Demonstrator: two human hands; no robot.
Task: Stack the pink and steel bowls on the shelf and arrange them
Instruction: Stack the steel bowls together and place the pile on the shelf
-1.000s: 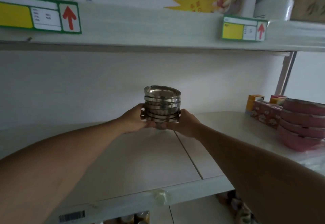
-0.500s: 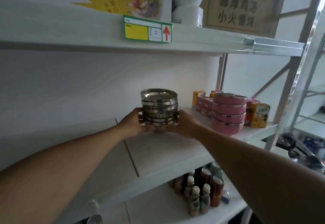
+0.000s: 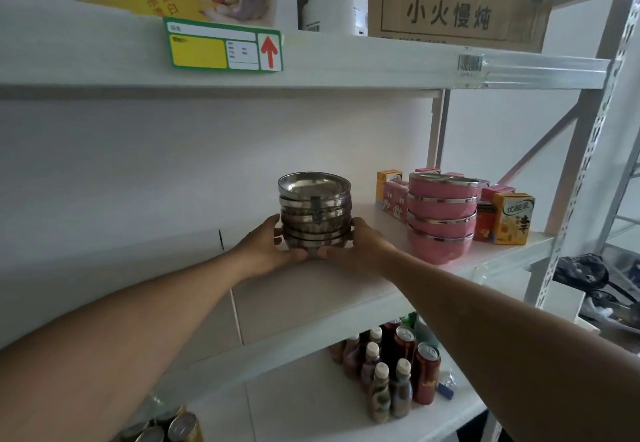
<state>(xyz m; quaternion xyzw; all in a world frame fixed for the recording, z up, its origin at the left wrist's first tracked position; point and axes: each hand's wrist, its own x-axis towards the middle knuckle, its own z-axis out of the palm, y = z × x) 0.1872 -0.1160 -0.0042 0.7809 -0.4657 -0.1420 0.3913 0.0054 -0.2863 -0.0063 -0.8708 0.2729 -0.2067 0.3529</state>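
A stack of several steel bowls (image 3: 314, 209) stands on the white middle shelf (image 3: 298, 289). My left hand (image 3: 268, 251) grips its lower left side and my right hand (image 3: 356, 245) grips its lower right side. To the right, apart from it, a stack of several pink bowls with steel rims (image 3: 441, 216) sits on the same shelf.
Orange and pink drink cartons (image 3: 512, 218) stand behind and right of the pink bowls. The upper shelf (image 3: 346, 67) hangs low overhead with a price tag (image 3: 223, 46). Bottles and cans (image 3: 391, 369) fill the shelf below. A metal upright (image 3: 588, 164) bounds the right.
The stack of steel bowls, held in both hands, has been carried to the right along the shelf, closer to the pink bowls. My view has turned right with it.
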